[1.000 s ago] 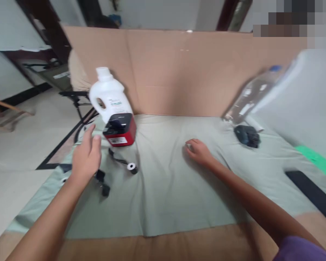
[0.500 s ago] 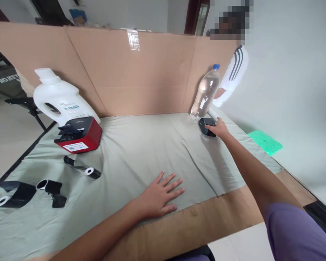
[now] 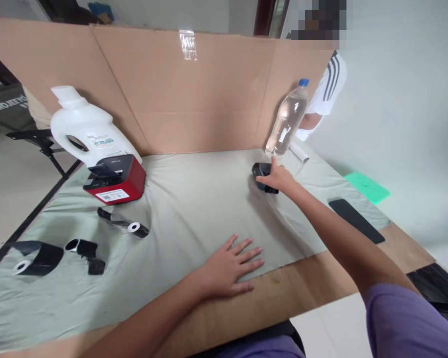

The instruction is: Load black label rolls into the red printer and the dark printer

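My right hand (image 3: 281, 178) grips a small, boxy black device (image 3: 260, 170) at the far right of the cloth. My fingers cover part of it, so its exact kind cannot be made out. Just behind it, a clear bottle with a blue cap (image 3: 286, 119) leans against the cardboard. My left hand (image 3: 233, 268) lies flat near the front edge, fingers spread on the grey-green cloth (image 3: 194, 199). To the left sits a red and black box-shaped machine (image 3: 115, 181) with a label on its front.
Behind the red machine leans a white jug (image 3: 85, 124). Several black rolls (image 3: 47, 258) lie at the left. A cardboard screen (image 3: 209, 89) spans the back. At the right are a dark flat object (image 3: 356, 219), a white tube (image 3: 299, 152) and a person in a white sleeve (image 3: 330, 84).
My right hand has moved left with the black device, away from the bottle's right side. The dark flat object now shows beyond my right forearm. My left hand stays flat on the cloth.
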The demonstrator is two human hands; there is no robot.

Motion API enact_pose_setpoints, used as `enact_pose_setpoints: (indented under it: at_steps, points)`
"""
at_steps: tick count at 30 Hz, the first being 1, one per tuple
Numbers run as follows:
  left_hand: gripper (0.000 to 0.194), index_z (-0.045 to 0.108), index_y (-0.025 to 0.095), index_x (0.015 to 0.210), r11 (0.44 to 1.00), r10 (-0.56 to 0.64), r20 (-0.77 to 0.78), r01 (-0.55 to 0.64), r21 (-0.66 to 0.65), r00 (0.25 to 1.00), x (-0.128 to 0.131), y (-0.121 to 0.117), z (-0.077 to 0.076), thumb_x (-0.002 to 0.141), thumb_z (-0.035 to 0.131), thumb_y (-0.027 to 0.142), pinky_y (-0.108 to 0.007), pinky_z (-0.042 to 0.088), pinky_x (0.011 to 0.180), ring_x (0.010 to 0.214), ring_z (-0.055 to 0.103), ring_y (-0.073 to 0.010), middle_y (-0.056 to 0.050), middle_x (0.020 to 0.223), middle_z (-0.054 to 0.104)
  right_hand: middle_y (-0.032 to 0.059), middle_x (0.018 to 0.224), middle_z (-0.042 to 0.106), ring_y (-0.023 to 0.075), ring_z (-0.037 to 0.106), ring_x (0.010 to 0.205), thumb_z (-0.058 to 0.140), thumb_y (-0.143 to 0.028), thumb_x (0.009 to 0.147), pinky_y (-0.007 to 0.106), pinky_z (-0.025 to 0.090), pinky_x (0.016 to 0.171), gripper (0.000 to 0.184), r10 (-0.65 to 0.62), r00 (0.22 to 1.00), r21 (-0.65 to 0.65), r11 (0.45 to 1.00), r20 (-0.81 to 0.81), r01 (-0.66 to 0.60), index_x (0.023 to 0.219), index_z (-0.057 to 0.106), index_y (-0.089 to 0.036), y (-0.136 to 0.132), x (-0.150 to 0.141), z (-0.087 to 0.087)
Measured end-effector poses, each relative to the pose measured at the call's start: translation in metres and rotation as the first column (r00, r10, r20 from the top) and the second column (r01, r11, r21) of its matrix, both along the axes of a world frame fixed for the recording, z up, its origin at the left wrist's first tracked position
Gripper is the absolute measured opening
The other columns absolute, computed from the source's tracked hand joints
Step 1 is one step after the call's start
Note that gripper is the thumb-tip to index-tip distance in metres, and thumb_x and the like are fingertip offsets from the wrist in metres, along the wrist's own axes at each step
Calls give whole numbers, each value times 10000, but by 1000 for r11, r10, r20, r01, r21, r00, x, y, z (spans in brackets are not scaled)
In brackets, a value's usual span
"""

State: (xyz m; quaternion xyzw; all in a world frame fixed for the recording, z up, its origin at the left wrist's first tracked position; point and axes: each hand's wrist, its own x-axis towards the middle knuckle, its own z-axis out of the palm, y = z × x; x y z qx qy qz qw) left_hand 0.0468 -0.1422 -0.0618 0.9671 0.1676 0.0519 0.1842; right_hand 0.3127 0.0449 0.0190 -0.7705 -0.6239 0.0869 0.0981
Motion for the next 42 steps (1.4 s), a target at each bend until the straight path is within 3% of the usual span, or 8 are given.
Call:
enact_pose_setpoints:
  at_steps: [10,23,26,29,32,35,38,42]
  points:
    - [682,303,290,1599,998,12,20,-10,-63,1000,0,-3,-6,1013,317,639,-585,-8,1265,1584,125,-302,-21,1689,230,210,1270,529,335,673,947,673,-602,816,392,491,779,1009,276,961,-58,960,20,-275,1632,145,-329,-65,-146,-1]
    - [690,351,213,1581,972,-91,103,111,-207,990,0,-32,15,998,460,566,-616,-46,1251,1579,127,-336,-87,1673,278,255,1327,575,450,572,1214,451,-743,906,594,426,1002,925,288,936,175,951,-200,-256,1628,237,-206,-65,-120,-29]
    - [544,525,223,1467,870,-111,253,217,-443,961,1,-37,27,989,525,483,-483,171,1271,1460,434,-265,-80,1518,545,218,1381,589,352,561,1277,366,-623,974,513,406,1097,773,406,810,300,906,-423,-297,1576,352,-139,-48,-105,-52]
    - [279,743,199,1008,785,270,367,16,-619,890,-5,-7,37,980,516,359,-279,509,929,967,710,-166,-48,1004,784,198,1423,588,304,573,1291,329,-600,973,475,391,1142,737,420,695,364,900,-584,-238,1505,455,-105,-37,-102,-76]
    - [242,662,176,771,612,775,394,-432,-663,495,-20,56,38,933,536,306,-235,466,674,710,624,-132,-15,743,695,191,1426,594,306,546,1337,319,-636,967,478,373,1165,734,412,656,422,893,-633,-153,1422,549,-109,-35,-102,-91]
    - [59,633,166,832,298,953,273,-576,-762,132,-36,117,29,865,594,197,-220,419,615,631,551,-110,12,679,630,157,1363,644,296,579,1295,308,-642,984,489,402,1141,675,413,621,442,889,-666,-118,1360,602,-165,-37,-101,-95]
    - [92,647,149,894,100,986,14,-520,-848,167,-43,148,19,805,665,149,-217,378,534,526,492,-88,9,665,642,148,1306,674,286,608,1237,300,-625,998,487,431,1107,634,431,602,453,883,-672,-126,1306,624,-175,-37,-100,-95]
    - [113,665,147,882,41,960,-112,-524,-851,258,-46,154,18,790,710,194,-212,317,463,465,459,-67,-36,739,708,150,1292,673,276,611,1212,298,-613,1000,468,441,1088,615,445,611,472,872,-654,-130,1278,624,-172,-35,-101,-95]
